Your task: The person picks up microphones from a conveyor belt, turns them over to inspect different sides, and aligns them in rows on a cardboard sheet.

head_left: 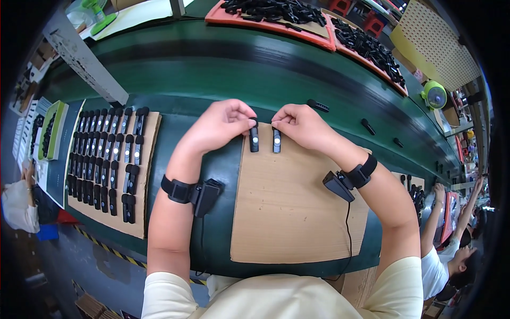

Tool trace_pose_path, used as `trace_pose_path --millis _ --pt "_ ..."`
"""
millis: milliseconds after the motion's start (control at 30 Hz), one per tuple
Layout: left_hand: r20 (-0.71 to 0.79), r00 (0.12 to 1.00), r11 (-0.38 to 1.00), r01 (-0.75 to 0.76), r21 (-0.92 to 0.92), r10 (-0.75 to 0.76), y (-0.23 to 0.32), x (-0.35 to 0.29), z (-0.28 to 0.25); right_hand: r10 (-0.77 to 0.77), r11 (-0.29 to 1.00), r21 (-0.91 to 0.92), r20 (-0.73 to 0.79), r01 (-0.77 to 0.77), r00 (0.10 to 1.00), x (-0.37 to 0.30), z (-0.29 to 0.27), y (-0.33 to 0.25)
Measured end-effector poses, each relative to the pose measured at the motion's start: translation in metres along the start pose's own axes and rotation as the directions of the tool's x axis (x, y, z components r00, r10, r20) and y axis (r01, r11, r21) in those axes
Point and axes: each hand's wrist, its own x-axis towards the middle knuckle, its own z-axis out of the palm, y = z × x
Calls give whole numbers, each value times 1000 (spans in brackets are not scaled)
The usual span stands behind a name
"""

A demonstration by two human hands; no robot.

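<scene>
Presumably light: left microphone (254,135) and right microphone (277,139), both small and black, slightly apart at the far edge of a cardboard sheet (297,212) on the green table (215,175). At the left one: a thumb-and-finger pinch on the head end by the left hand (226,125). At the right one: a similar pinch near the top by the right hand (303,127), with the head mostly covered; cannot tell how firm. Likely stiff in the slim body, softer and easier to dent at the rounded head, possibly foam. Probably a little slippery along the casing, not especially fragile under a light squeeze. Best taken by both sides of the body, clear of the pale round spot (255,140).
</scene>
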Motion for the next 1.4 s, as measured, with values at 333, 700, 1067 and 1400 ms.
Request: trace_pose_path --millis 333,700,1067,1400 --pt "-65 997 950 -26 311 49 -8 7 16 -18 999 -35 -16 18 1000 -1 0 2" --pt "-117 986 887 -53 459 120 -15 13 20 -27 997 -77 -32 24 999 -1 1 8" --pt "-105 978 871 -108 480 180 -21 14 18 0 993 -117 -27 -3 1000 -4 1 4" --pt "-120 984 889 -61 454 129 -17 14 19 2 992 -123 -38 -7 999 -6 -3 2"
